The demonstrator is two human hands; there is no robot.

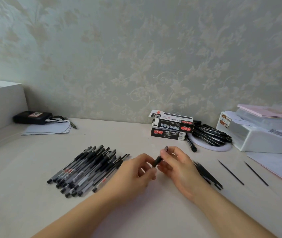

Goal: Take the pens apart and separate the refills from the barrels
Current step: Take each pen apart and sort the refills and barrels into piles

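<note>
The pen [158, 160] sits between both hands just above the desk [136, 134], its long axis slanting from lower left up to upper right. The left hand [136, 170] pinches its lower end, the right hand [176, 162] pinches the upper end, so a pull or twist apart would run along that slant. Capped pens [85, 169] lie heaped to the left; loose refills [231, 172] lie to the right, a dark bundle [209, 176] partly behind the right hand.

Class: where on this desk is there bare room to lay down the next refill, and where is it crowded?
Bare: between the two loose refills, and the wide stretch between the paper sheets and pen boxes. Crowded: the pen pile by the left hand, and the refill bundle beside the right hand.
</note>
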